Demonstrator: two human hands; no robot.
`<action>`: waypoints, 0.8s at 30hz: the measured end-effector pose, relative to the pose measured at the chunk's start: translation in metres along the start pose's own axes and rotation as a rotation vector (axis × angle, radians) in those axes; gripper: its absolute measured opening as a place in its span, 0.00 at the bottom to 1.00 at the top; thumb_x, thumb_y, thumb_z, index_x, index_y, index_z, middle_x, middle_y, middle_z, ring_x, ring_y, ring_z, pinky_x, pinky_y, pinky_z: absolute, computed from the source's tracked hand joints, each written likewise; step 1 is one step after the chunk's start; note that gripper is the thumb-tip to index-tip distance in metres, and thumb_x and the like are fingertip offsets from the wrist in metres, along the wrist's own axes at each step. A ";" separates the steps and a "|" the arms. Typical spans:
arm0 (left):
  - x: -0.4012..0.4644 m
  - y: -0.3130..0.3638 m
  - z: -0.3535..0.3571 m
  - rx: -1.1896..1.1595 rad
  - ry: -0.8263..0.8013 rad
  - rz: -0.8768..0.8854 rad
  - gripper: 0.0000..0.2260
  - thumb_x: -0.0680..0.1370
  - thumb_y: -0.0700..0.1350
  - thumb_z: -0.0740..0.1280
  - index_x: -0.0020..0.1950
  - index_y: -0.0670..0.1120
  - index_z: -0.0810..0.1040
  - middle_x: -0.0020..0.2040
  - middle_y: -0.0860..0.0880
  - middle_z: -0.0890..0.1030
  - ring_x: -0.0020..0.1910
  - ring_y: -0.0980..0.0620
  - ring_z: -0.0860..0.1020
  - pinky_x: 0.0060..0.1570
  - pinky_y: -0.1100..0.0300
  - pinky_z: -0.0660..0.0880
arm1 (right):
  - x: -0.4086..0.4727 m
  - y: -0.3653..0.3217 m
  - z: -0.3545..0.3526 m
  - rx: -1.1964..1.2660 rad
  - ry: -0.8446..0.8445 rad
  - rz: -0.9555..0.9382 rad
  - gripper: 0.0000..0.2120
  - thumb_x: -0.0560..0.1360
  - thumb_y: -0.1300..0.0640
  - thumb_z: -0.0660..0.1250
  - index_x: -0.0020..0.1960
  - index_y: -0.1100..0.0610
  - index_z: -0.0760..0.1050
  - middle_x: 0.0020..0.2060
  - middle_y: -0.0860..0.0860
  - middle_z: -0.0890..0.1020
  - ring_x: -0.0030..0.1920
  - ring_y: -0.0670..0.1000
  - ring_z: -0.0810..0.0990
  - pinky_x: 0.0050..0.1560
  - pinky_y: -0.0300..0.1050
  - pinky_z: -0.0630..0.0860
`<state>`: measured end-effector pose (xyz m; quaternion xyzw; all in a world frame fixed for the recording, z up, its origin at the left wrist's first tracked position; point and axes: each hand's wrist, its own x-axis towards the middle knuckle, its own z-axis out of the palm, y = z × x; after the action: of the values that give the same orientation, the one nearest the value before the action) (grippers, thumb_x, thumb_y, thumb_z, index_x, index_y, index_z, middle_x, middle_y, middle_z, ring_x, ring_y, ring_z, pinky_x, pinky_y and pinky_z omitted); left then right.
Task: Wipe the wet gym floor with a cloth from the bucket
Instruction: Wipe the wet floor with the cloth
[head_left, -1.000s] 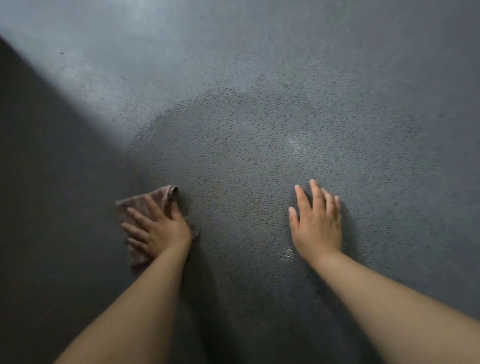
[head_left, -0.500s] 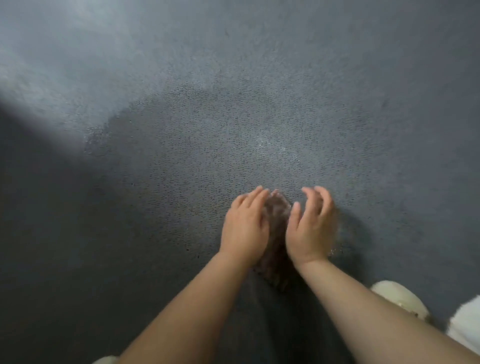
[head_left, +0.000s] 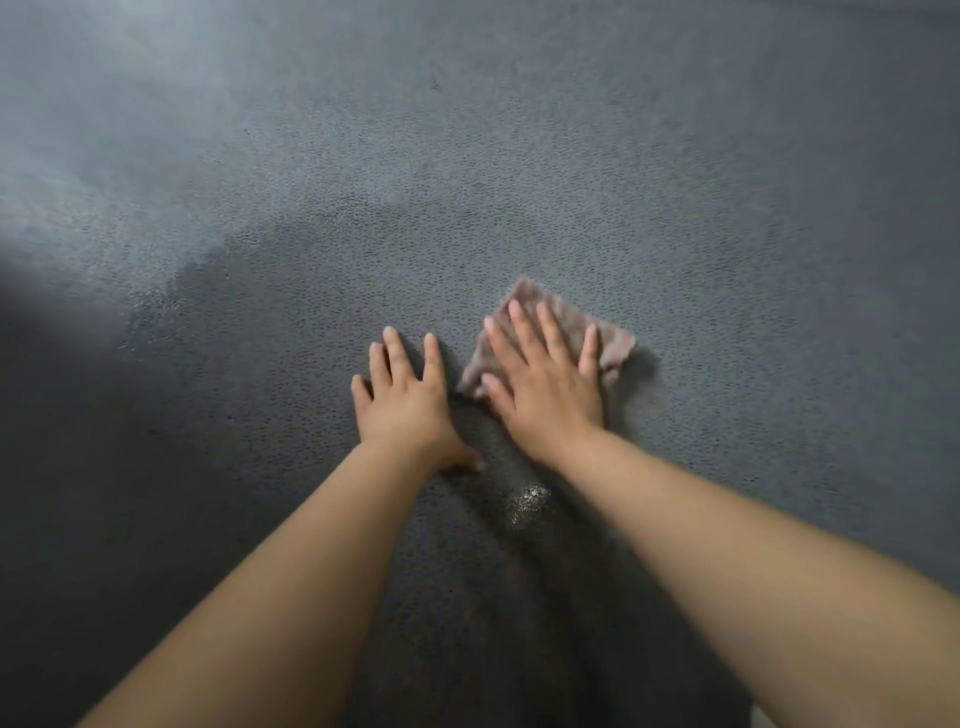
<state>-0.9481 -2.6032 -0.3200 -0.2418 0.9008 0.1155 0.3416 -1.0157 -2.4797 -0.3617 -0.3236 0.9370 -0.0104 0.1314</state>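
cloth (head_left: 563, 325): your pink-brown rag, lying flat on the floor, partly hidden under your right hand (head_left: 545, 384)
floor (head_left: 623, 156): gray and bumpy, with a dark wet patch (head_left: 291, 322)

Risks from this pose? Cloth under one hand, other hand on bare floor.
1. The left hand lies flat on the darker, damp-looking floor with nothing under it; if weight is on it, it may slip.
2. The right hand presses the cloth with straight fingers and no grip, so the cloth could bunch or slide out mid-stroke.
3. A glinting wet spot sits between the forearms, behind the cloth; an outward stroke would likely miss it.
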 end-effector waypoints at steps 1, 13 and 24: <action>0.000 0.002 0.002 0.023 0.005 -0.005 0.62 0.61 0.65 0.75 0.76 0.48 0.32 0.75 0.38 0.33 0.75 0.40 0.37 0.73 0.44 0.45 | 0.021 0.001 -0.007 0.026 -0.034 0.029 0.27 0.80 0.41 0.47 0.77 0.45 0.48 0.77 0.47 0.46 0.77 0.53 0.43 0.69 0.69 0.40; 0.003 0.012 -0.006 0.061 0.019 -0.070 0.64 0.58 0.63 0.78 0.76 0.48 0.36 0.76 0.38 0.37 0.76 0.40 0.41 0.74 0.49 0.45 | 0.092 0.011 -0.024 -0.020 -0.052 0.001 0.30 0.78 0.34 0.43 0.76 0.40 0.40 0.76 0.49 0.38 0.76 0.56 0.36 0.68 0.72 0.37; 0.005 0.022 -0.010 0.039 0.005 -0.131 0.63 0.57 0.59 0.80 0.76 0.49 0.39 0.76 0.39 0.37 0.76 0.40 0.41 0.73 0.45 0.48 | 0.049 0.209 -0.037 0.196 0.063 0.986 0.42 0.75 0.31 0.48 0.78 0.55 0.41 0.77 0.49 0.43 0.76 0.56 0.39 0.66 0.77 0.43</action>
<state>-0.9684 -2.5901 -0.3146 -0.2939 0.8860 0.0747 0.3508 -1.1883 -2.3463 -0.3595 0.1718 0.9765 -0.0450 0.1221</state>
